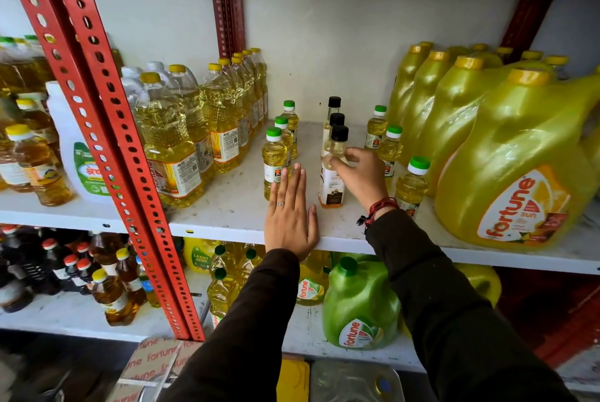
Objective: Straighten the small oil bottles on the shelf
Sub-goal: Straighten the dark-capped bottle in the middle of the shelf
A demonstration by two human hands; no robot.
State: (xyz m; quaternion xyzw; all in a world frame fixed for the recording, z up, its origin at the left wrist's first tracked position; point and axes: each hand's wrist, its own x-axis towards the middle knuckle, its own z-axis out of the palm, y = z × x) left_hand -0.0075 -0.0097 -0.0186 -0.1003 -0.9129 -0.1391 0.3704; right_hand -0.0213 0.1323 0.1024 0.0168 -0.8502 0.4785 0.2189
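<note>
Nearest, the left hand (290,216) lay flat on the shelf (227,207) by its front lip, fingers (293,181) straight and together, gripping nothing, their tips just beside the front green-capped bottle (274,158). The right hand (363,174) reached further in, fingers curled onto the shoulder of the front black-capped bottle (332,174); whether it was a firm clamp or a light touch I could not tell.

Three loose files stood mid-shelf: green caps left, black caps centre, more green caps right (389,148), running back towards the wall and not quite in line.

The risk, as I judged it: these bottles were tall, narrow and smooth, so a shove high on the neck could tip one into its neighbours like skittles. The flat left hand sat close enough to nudge the front bottle off the edge.

Small bottles looked like clear, glossy plastic or glass over golden oil, with paper labels; the black-capped ones squarer. The shelf was scuffed white-painted metal. Flanking them: ribbed clear bottles (181,142) left, bulky yellow jugs (519,158) right
</note>
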